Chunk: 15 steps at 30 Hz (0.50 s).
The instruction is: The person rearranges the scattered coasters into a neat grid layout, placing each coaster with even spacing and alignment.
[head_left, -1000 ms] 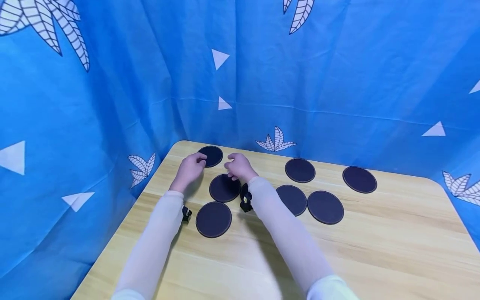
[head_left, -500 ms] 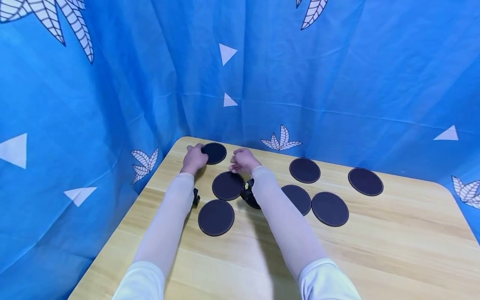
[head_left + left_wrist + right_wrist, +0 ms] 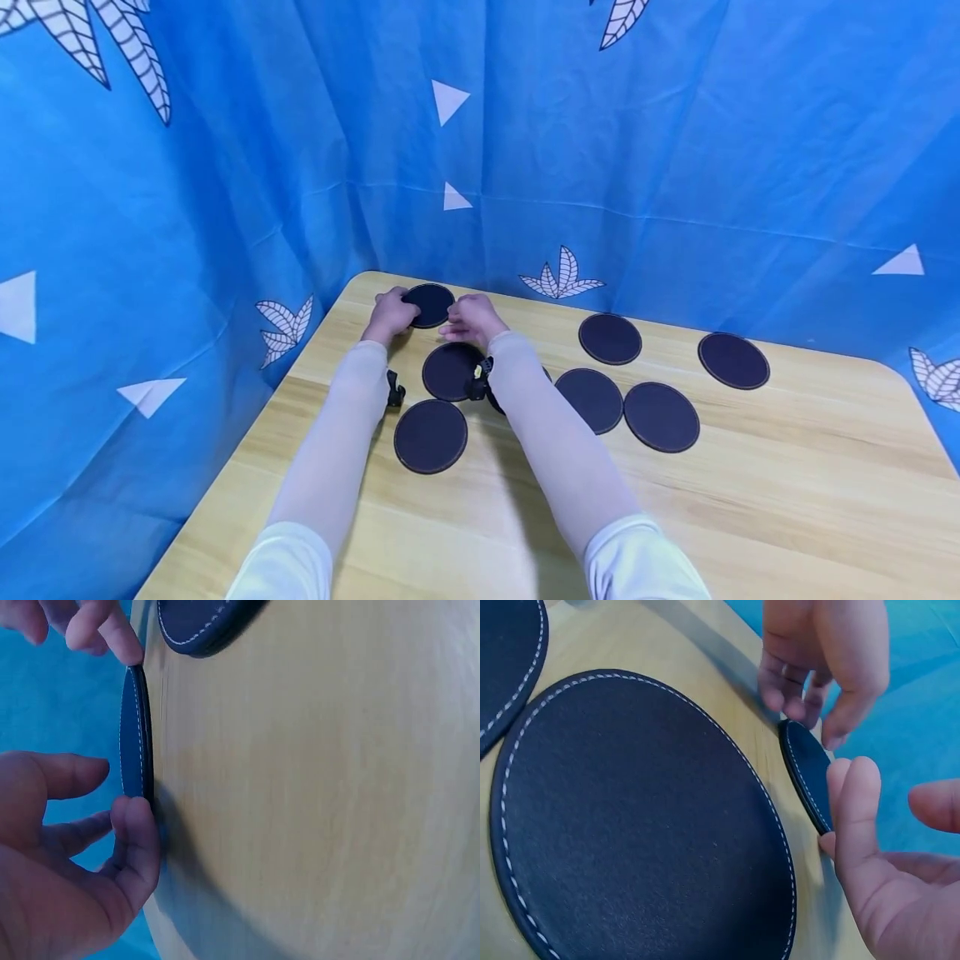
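Note:
A round dark coaster (image 3: 430,305) with a stitched rim lies near the table's far left corner, between both hands. My left hand (image 3: 393,313) is at its left edge; in the left wrist view the fingertips touch the rim of that coaster (image 3: 133,739), the thumb apart from it. On the opposite side is my right hand (image 3: 475,317), a fingertip against the rim and the thumb raised in the right wrist view. Just nearer the person lies another coaster (image 3: 448,372), partly under the right wrist, with a further coaster (image 3: 431,436) below it.
Several more coasters lie to the right, among them a touching pair (image 3: 662,417), a back one (image 3: 610,338) and a far-right one (image 3: 733,360). One is mostly hidden under the right forearm. A blue patterned curtain (image 3: 570,150) hangs behind and left of the wooden table (image 3: 795,500).
My left hand has reached forward to the far-left coaster's left edge. My right hand has come in towards its right edge. The head view has shifted slightly.

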Motion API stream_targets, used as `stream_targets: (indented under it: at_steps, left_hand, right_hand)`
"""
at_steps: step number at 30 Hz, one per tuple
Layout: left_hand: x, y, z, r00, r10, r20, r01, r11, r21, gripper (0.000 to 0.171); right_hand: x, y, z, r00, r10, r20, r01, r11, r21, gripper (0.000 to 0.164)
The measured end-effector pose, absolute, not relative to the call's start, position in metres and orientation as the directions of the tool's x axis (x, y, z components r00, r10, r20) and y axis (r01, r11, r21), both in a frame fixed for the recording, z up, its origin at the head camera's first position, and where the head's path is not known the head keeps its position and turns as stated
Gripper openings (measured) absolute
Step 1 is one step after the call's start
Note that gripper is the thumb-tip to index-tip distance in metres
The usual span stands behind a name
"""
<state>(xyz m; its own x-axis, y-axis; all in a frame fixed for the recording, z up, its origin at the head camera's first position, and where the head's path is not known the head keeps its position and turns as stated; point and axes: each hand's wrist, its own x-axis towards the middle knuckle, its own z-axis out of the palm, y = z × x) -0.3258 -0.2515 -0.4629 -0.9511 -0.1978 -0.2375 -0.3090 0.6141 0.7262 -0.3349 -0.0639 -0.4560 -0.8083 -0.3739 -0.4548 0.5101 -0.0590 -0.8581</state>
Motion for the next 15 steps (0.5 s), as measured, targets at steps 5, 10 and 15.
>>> stream_targets:
  at_steps: [5,10,15]
  left_hand:
    - [-0.3223,-0.2556,-0.4603,-0.947,-0.201,-0.250,-0.318,0.501,0.805,0.061]
    - [-0.3196,-0.2599,-0.4594,-0.944,-0.186,-0.274,-0.326,0.378,0.867,0.053]
    - [-0.3154,-0.2607,-0.4589,-0.945,-0.165,-0.282,-0.319,0.274,0.907,0.048]
  right_hand:
    - [-0.3330,-0.0636,-0.4541,-0.815,-0.329,-0.477,0.531,-0.096,-0.842,0.036]
    - [-0.3308,-0.0593,-0.4532,-0.816,-0.299,-0.495,0.549,-0.130,-0.826,0.044]
    - [-0.3305,-0.0555,-0.4538,-0.845,-0.241,-0.477,0.524,-0.198,-0.828,0.038]
